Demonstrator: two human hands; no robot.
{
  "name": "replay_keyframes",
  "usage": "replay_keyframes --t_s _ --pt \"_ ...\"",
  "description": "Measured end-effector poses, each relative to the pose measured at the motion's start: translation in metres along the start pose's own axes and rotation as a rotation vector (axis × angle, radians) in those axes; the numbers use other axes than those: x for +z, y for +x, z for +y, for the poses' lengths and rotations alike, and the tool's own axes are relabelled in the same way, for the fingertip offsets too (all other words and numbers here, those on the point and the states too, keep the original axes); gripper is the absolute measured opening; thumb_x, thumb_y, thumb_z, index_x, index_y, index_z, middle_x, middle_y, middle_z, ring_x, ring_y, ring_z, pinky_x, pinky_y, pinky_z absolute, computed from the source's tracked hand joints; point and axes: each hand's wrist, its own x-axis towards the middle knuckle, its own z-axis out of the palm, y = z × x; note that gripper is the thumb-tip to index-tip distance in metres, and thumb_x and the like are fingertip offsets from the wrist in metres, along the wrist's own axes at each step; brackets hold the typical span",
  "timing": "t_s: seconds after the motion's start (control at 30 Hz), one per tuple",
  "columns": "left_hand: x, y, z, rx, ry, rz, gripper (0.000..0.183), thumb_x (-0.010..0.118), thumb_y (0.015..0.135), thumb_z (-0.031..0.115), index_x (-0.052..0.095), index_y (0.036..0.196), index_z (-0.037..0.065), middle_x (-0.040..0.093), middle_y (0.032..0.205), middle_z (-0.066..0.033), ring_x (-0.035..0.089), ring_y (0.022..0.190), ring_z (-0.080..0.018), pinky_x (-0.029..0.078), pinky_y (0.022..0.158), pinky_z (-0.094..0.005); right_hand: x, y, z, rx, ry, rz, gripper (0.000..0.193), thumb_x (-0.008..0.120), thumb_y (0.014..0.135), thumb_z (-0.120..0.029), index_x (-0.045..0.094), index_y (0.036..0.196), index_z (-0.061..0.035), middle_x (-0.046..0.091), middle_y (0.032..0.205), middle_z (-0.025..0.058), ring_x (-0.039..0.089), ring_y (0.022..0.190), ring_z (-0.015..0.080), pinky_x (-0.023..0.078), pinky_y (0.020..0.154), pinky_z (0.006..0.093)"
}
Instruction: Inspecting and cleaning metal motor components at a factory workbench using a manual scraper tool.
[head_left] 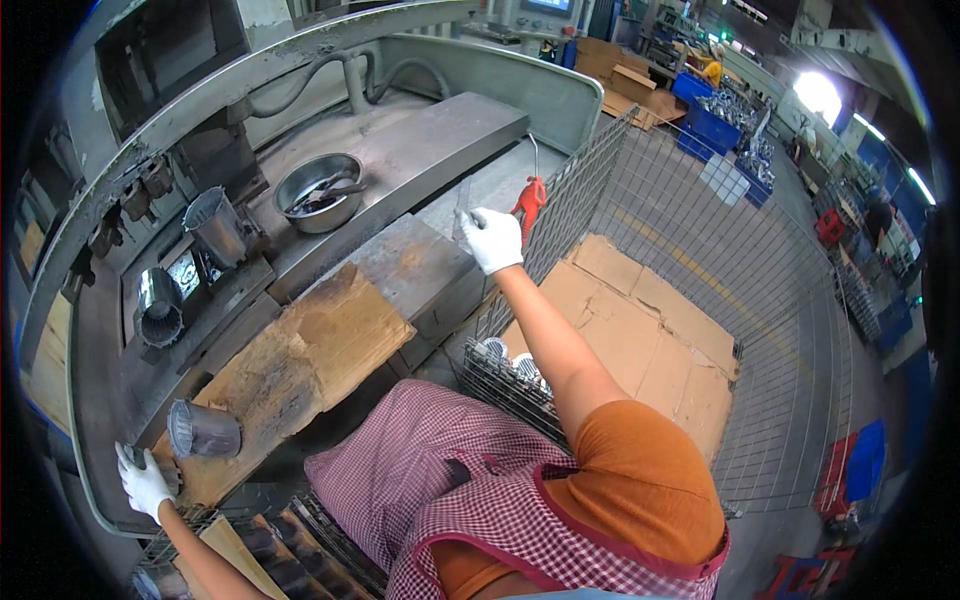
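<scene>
Head view: left hand [145, 480], white glove, sits at the near-left end of the scorched cardboard [335, 345], fingers spread, just beside a grey cylinder [205, 430] lying on its side there. Can't tell if I grip anything with it. Right hand [490, 240], also gloved, is up over the grey slab, fingers curled; a thin pale strip [463, 205] shows at the fingertips, looks pinched, can't confirm. Red air gun [530, 205] hangs just beyond that hand.

Progress, my judgement: midway through a batch. Two more cylinders [215, 228] stand on the machine bed, and some finned pale parts [522, 366] lie in the wire basket by my apron. The cylinder on the cardboard looks unfinished; can't tell which are done or how many are left.

Edges: machine's raised rim [85, 480] near the left hand, cardboard's front edge close to my apron [430, 450], wire cage [700, 240] wall near the right hand. Most room for moving: along the cardboard between cylinder and slab. Metal bowl [330, 217] sits behind, well apart from both hands.
</scene>
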Motion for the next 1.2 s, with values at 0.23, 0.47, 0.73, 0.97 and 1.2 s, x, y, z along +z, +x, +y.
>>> replay_keyframes --t_s 0.23,0.47,0.73,0.97,1.2 --pt "-0.015 -0.012 -0.014 0.103 -0.216 -0.008 0.058 0.063 0.085 0.035 0.047 0.138 0.017 0.055 0.134 -0.0094 0.054 0.12 -0.0302 0.044 0.098 -0.04 0.014 0.002 0.001 -0.047 -0.102 -0.171 0.034 0.056 0.083 -0.038 0.07 0.088 -0.0065 0.068 0.087 0.0184 0.066 0.082 0.0366 0.051 0.074 0.0438" --pt "-0.033 -0.016 0.014 0.055 -0.149 0.028 0.06 0.064 0.081 0.045 0.05 0.135 0.024 0.051 0.138 -0.0034 0.045 0.129 -0.0236 0.038 0.1 -0.0481 -0.008 -0.003 -0.066 -0.417 -0.205 -0.008 0.046 0.07 0.077 -0.022 0.059 0.12 -0.0135 0.066 0.104 0.0124 0.064 0.086 0.0323 0.049 0.074 0.0429" --pt "-0.021 -0.02 -0.002 0.003 -0.1 0.051 0.065 0.067 0.079 0.042 0.047 0.137 0.024 0.05 0.137 -0.0063 0.045 0.128 -0.0279 0.036 0.099 -0.0496 0.071 -0.005 -0.286 -0.891 0.579 -0.395 0.015 0.063 0.084 -0.021 0.068 0.092 -0.0094 0.067 0.086 0.0098 0.063 0.081 0.0293 0.049 0.072 0.0413" --pt "-0.02 -0.017 0.005 0.062 -0.13 0.125 0.063 0.068 0.078 0.04 0.049 0.135 0.022 0.051 0.137 -0.0041 0.044 0.129 -0.026 0.036 0.099 -0.0484 0.15 0.051 -0.403 -0.63 0.233 -0.613 0.051 0.053 0.087 -0.051 0.063 0.113 -0.0095 0.063 0.116 0.0188 0.06 0.104 0.0384 0.048 0.088 0.0444" --pt "-0.022 -0.022 -0.004 0.139 -0.192 0.402 0.045 0.067 0.08 0.037 0.061 0.121 0.018 0.061 0.121 -0.0059 0.053 0.116 -0.0259 0.039 0.094 -0.0452 0.108 0.041 -0.395 -0.747 0.293 -0.697 0.049 0.055 0.086 -0.052 0.068 0.106 -0.0092 0.065 0.108 0.0172 0.063 0.097 0.0349 0.05 0.084 0.0417"
